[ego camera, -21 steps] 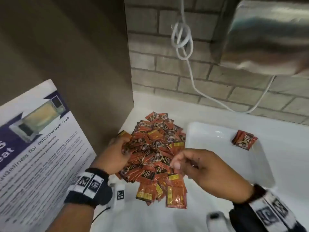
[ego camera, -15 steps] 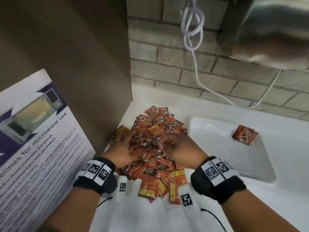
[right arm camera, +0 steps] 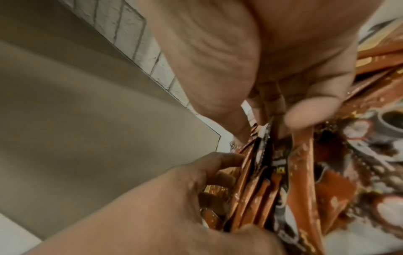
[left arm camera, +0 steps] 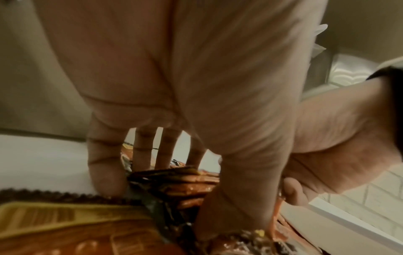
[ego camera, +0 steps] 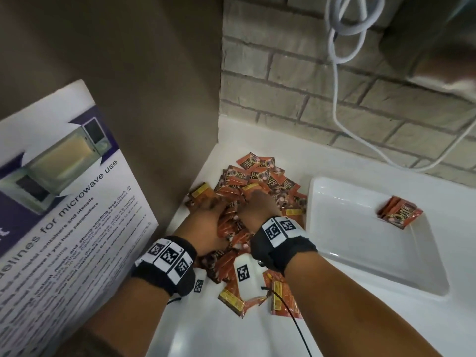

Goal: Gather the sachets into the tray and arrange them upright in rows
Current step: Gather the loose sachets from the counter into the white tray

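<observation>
Orange foil sachets (ego camera: 253,176) heaped, a bunch pinched between both hands

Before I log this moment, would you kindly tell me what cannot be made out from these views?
- Head view: the fingers of the left hand and right hand are buried in the sachet pile.
- Head view: count of sachets in the tray; the small stack overlaps itself.
- Wrist views: sachet print, blurred.
</observation>
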Demonstrator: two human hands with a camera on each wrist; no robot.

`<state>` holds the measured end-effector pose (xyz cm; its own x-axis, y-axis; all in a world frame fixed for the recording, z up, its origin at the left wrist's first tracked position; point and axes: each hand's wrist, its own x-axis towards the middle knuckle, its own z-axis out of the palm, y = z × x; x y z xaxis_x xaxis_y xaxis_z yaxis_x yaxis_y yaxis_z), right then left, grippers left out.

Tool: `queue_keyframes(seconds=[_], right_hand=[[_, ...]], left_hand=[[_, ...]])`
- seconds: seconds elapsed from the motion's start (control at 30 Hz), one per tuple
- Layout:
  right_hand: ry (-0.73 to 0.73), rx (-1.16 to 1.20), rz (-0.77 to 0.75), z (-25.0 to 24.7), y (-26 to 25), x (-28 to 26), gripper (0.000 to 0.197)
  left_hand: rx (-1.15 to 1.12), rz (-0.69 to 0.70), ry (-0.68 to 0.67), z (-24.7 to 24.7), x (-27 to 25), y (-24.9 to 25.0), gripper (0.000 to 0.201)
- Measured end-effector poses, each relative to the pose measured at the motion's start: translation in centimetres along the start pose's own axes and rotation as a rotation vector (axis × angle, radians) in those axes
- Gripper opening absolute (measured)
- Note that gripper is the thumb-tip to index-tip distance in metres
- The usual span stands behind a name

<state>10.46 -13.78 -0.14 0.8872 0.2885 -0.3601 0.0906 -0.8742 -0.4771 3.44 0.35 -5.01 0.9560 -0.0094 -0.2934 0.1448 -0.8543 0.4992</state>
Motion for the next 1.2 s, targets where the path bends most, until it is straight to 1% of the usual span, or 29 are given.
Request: queue_keyframes(seconds=[0.13,0.3,0.37,0.43,0.5,0.57,0.67,0.7,0.8,0.87,0.97,1.1,1.2], right_hand=[[0.013,0.02,0.058,0.2,0.6,0.6,0.02],[0.001,0.057,0.036,-0.8,1.5,-0.1,0.026],[0.036,0.16,0.034,-1.4,2.3,-0.9,0.028],[0.117,0.328,0.06,-1.9,3.5,-1.8,0.029],[0.185,0.46,0.07,-2.8,4.8,-2.8,0.028],[0.218,0.506,0.037,-4.4,6.4,-4.1,0.026],[0.282,0.78,0.054,-7.8,9.7,-5.9,0.024],[0.314,0.818,0.075,-8.9,11.0,-6.5,0.024],[0.413,0.744,0.157,-10.9,15.3,-7.3,0.025],[0.415,0.721,0.214,-10.9,17.4,-7.2,0.029],[0.312,0.641,0.273,-9.3,19.3,-6.5,0.031],[0.151,0.484,0.323,-7.3,20.8,-5.5,0.033],[0.103,0.328,0.296,-7.3,21.1,-5.6,0.019]], left_hand=[[-0.04,0.024,0.031,-0.2,-0.4,0.4,0.085],[-0.071,0.036,0.121,-0.6,-1.1,0.9,0.059],[-0.092,0.052,0.179,-0.7,-1.5,1.2,0.057],[-0.108,0.063,0.234,-0.8,-1.9,1.5,0.055],[-0.106,0.058,0.274,-0.9,-2.2,1.9,0.049],[-0.104,0.036,0.302,-1.1,-2.4,2.4,0.042],[-0.082,0.011,0.336,-1.5,-2.8,3.4,0.038],[-0.081,0.018,0.359,-1.7,-2.9,3.8,0.038],[-0.084,0.035,0.424,-2.0,-2.8,5.3,0.039],[-0.092,0.063,0.441,-2.1,-2.5,6.8,0.043],[-0.046,0.128,0.455,-2.0,-2.1,9.3,0.046],[-0.003,0.107,0.463,-2.2,-1.5,11.1,0.046],[0.005,0.128,0.479,-2.4,-1.8,12.2,0.044]])
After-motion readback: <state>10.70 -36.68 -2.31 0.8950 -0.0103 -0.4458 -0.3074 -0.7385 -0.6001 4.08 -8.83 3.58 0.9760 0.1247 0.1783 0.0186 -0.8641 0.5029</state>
